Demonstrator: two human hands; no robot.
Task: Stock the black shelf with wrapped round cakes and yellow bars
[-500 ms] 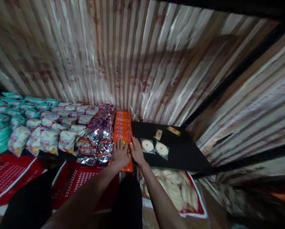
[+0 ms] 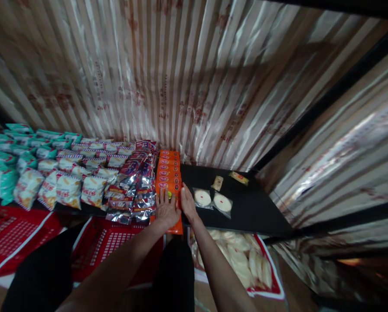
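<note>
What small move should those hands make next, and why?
Perhaps a light inward press with the right hand, keeping the orange packets in line: it sits along their right edge, while the left hand lies on top near the front.

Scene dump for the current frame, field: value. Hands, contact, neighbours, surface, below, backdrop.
Left hand: palm down on the orange packets
Right hand: against their right edge
Packet layout: overlapping, in a column running away from the person
Left neighbours: purple-and-silver packets, then white snack bags, then teal bags
Right neighbours: two round white items in clear wrappers, two small packages
Surface: black shelf
Below: red baskets; rightmost holds pale bagged goods
Backdrop: striped sheeting
</note>
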